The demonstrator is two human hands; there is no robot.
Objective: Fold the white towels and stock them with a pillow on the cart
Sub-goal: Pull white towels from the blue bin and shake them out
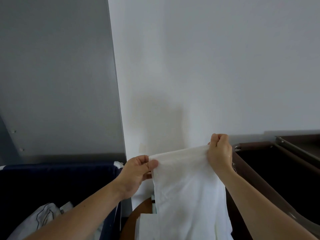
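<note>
A white towel [187, 193] hangs down in front of me, stretched by its top edge between both hands. My left hand [136, 174] pinches the towel's left corner between thumb and fingers. Higher and to the right, my right hand [219, 149] grips the other corner in a closed fist. More folded white towels [147, 226] lie stacked below, partly hidden behind the hanging one, on a brown rounded surface [136, 212]. No pillow is clearly in view.
A dark navy fabric bin [57, 179] stands at the left with white linen with dark piping [46, 217] inside. A dark brown cart compartment [277, 170] with a metal rail is at the right. A white wall and a grey panel fill the background.
</note>
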